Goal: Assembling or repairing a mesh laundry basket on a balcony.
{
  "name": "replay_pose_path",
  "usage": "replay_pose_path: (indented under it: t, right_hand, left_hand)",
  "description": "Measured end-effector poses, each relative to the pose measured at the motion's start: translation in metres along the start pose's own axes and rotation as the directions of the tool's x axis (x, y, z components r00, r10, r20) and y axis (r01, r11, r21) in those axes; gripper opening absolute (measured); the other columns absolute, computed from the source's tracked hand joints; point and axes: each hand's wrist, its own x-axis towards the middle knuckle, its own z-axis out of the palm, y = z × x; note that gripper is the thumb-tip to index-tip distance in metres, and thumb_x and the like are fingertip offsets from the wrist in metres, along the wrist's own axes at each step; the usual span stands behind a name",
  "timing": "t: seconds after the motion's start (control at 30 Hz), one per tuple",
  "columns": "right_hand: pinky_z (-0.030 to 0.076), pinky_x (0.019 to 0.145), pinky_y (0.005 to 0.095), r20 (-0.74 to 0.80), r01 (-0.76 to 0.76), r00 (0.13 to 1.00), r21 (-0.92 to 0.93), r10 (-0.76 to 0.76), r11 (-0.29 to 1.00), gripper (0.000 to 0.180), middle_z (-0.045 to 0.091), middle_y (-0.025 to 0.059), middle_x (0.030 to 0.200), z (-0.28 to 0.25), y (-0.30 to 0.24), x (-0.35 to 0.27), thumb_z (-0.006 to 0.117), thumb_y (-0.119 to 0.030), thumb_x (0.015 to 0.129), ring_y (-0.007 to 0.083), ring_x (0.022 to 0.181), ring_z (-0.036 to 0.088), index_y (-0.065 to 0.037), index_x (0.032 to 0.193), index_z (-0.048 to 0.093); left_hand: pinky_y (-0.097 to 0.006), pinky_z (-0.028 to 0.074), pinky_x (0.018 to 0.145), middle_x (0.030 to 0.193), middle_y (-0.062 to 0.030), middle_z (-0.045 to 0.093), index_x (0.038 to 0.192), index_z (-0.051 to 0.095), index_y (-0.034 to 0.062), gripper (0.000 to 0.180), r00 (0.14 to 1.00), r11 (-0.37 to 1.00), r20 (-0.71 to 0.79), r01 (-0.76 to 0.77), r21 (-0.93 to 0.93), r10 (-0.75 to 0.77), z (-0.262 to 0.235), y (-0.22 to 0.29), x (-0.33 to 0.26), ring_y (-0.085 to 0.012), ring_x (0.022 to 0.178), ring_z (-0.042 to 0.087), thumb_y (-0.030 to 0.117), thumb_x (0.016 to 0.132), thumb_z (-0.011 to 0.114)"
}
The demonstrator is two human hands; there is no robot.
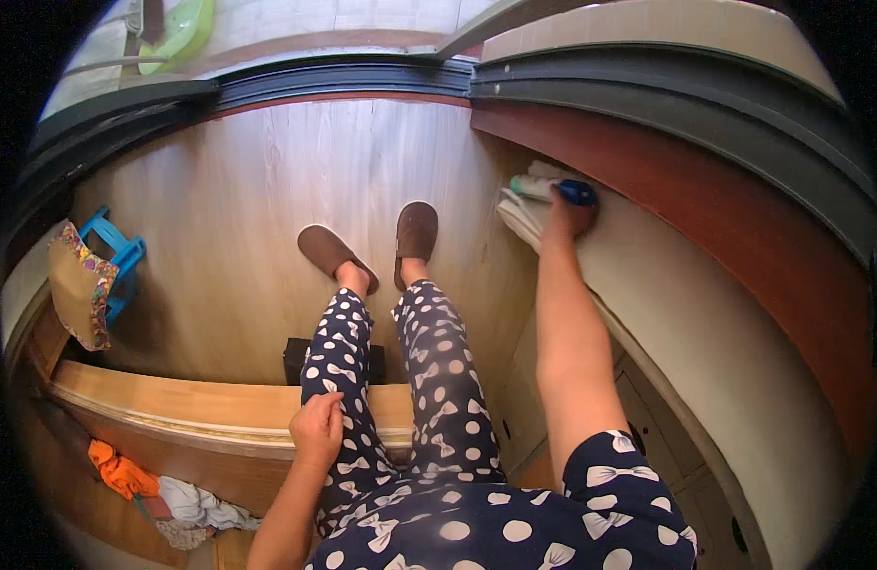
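Note:
My right arm stretches out to the far right, over a pale cabinet top. There my right hand [573,217] is closed around a small dark blue object [578,193], whose exact kind I cannot make out. Beside it lie a white and pale green item [532,185], perhaps a tube or bottle, and a folded white cloth or paper [520,218] over the cabinet's edge. Above my left thigh, my left hand [317,427] is loosely curled, and nothing shows in it.
A pale wooden cabinet top [686,275] runs along the right, below a red-brown sill [648,161]. At the left stand a blue stool [115,252] and a patterned cushion [85,285]. Behind a wooden ledge [191,399] lie orange cloth [123,470] and white cloth [201,503]. A dark sliding-door track [343,78] crosses the far floor.

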Motion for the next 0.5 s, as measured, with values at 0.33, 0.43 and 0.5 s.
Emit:
replay_pose_path:
  t: [0.33, 0.43, 0.5]
  right_hand:
    - [0.042, 0.096, 0.0350, 0.135, -0.463, 0.886, 0.303, 0.443, 0.833, 0.061, 0.055, 0.0130, 0.125, 0.024, 0.013, -0.008, 0.078, -0.015, 0.073, 0.0217, 0.111, 0.053, 0.002, 0.124, 0.049]
    - [0.042, 0.097, 0.0354, 0.193, -0.496, 0.866, 0.203, 0.462, 0.844, 0.063, 0.053, 0.0136, 0.127, 0.038, 0.034, -0.017, 0.077, -0.016, 0.074, 0.0225, 0.113, 0.051, 0.002, 0.126, 0.047]
    - [0.041, 0.098, 0.0357, 0.225, -0.513, 0.849, 0.139, 0.477, 0.847, 0.064, 0.052, 0.0140, 0.128, 0.045, 0.051, -0.024, 0.076, -0.017, 0.075, 0.0230, 0.114, 0.050, 0.002, 0.128, 0.046]
  left_hand:
    - [-0.036, 0.045, 0.053, 0.069, -0.0095, 0.059, 0.089, 0.066, 0.0066, 0.013, 0.996, 0.996, 0.082, 0.009, 0.087, -0.016, -0.002, -0.008, 0.020, -0.0274, 0.059, 0.059, 0.000, 0.077, 0.064]
    - [-0.036, 0.044, 0.052, 0.068, -0.0095, 0.058, 0.088, 0.066, 0.0070, 0.014, 0.990, 0.992, 0.138, 0.024, 0.127, -0.042, -0.002, -0.008, 0.026, -0.0272, 0.058, 0.058, -0.001, 0.077, 0.064]
    - [-0.036, 0.044, 0.052, 0.067, -0.0095, 0.058, 0.088, 0.066, 0.0070, 0.015, 0.990, 0.991, 0.136, 0.018, 0.136, -0.037, 0.000, -0.011, 0.025, -0.0272, 0.057, 0.057, -0.001, 0.076, 0.064]
